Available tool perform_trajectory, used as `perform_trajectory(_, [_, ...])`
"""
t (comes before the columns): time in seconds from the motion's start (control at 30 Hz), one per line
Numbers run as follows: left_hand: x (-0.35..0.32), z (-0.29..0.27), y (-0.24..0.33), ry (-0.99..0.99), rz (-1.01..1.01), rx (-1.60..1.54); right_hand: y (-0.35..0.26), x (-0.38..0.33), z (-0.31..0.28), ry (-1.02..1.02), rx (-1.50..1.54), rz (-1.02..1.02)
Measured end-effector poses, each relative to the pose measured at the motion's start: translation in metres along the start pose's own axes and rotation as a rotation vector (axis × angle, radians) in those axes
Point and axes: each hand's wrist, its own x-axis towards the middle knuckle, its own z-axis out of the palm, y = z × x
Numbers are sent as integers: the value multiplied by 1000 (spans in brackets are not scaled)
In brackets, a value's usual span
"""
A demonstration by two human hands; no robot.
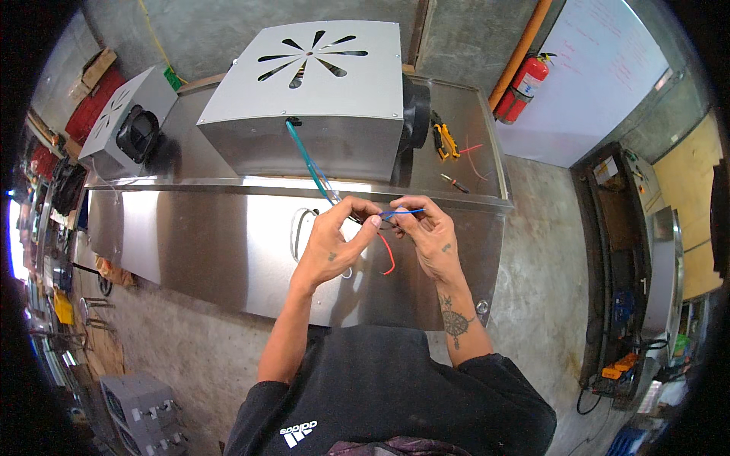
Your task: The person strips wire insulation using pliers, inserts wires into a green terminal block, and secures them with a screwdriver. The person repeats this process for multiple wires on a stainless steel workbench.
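Steel table [198,228]: It is wide and shiny, and we see it reach from the left side past the middle.
Small metal box [122,114]: It sits on the left end of the table. It has a round black opening on one side.
Big metal box [308,102]: It is near the middle of the table. Its pale top has holes in the shape of a flower.
Teal cable [308,163]: It comes out of a dark hole in the front of the big box and runs down to our hands.
Left hand [334,239]: Our thumb and pointing finger are pinched together on the blue wire [414,210].
Red wire [391,258]: It hangs down between our two hands, and its low end is bent.
Blue wire: It is between our fingertips, in front of the big box. One end pokes out to the right.
Right hand [433,239]: Our thumb and pointing finger are closed on the blue wire too.
Yellow and black pliers [449,143]: They lie on the table, to the right of the big box.
Screwdriver [455,182]: It lies near the pliers, closer to us.
Fire extinguisher [526,87]: It is red and stands up by the whiteboard [589,83].
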Motion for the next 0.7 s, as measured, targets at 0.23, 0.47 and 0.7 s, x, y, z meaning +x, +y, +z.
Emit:
perform_trajectory(0.23, [-4, -12, -6, -61, -10, -107, -11, -2, 9, -8, -43, 127])
perform_trajectory(0.47, [-4, -12, -7, -15, -17, -168, -5, -3, 6, -59, 153, 163])
perform_trajectory(0.7, [3, 2, 4, 204, -213, -310, 17, -13, 19, 49, -122, -152])
